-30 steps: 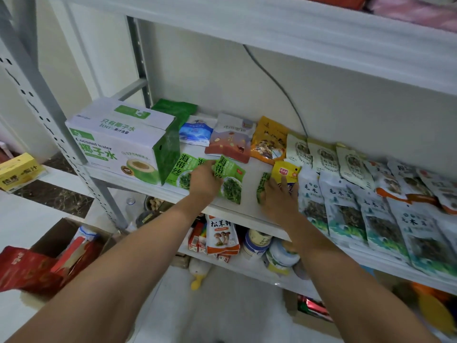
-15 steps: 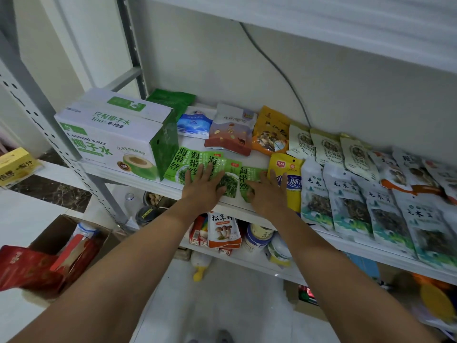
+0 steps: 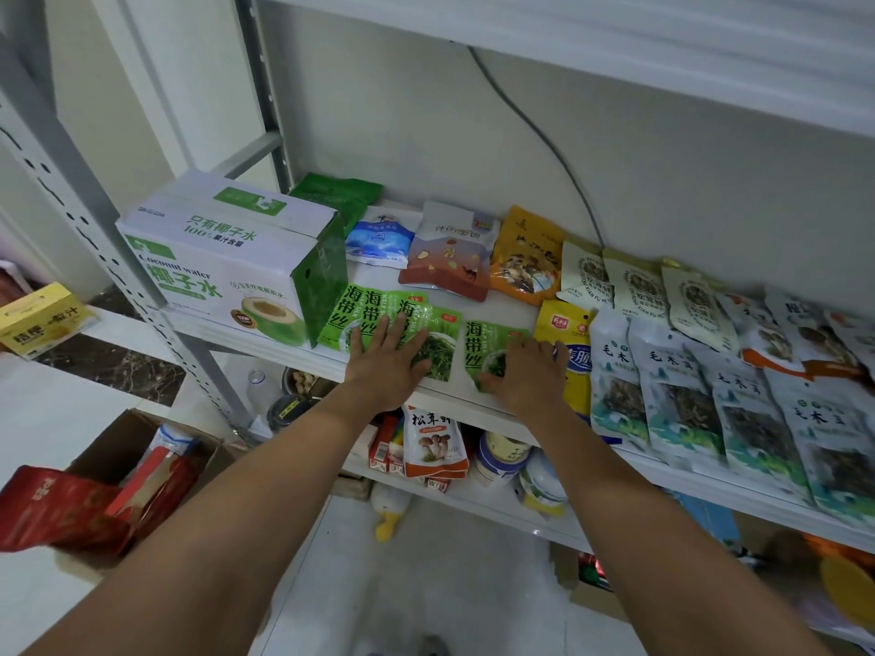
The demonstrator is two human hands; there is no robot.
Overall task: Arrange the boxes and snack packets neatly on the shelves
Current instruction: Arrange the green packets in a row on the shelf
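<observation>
Three overlapping green seaweed packets (image 3: 374, 314) lie on the white shelf (image 3: 303, 355) beside the white-and-green coconut water box (image 3: 227, 262). My left hand (image 3: 386, 364) lies flat on them, fingers straight. A fourth green seaweed packet (image 3: 487, 345) lies apart to the right. My right hand (image 3: 525, 376) rests on its lower right part, fingers spread; its thumb curls at the packet's lower edge. A yellow packet (image 3: 566, 324) lies just right of that hand.
Behind lie blue, brown and orange snack packets (image 3: 450, 258). A row of mushroom packets (image 3: 682, 385) fills the shelf's right side. The lower shelf holds a mushroom snack bag (image 3: 433, 442) and jars. A cardboard box (image 3: 118, 461) with red bags stands on the floor at left.
The green packets, lifted and bunched a second ago, now lie flat in a row. My left hand flattened onto the overlapping ones; my right slid one packet apart to the right.
</observation>
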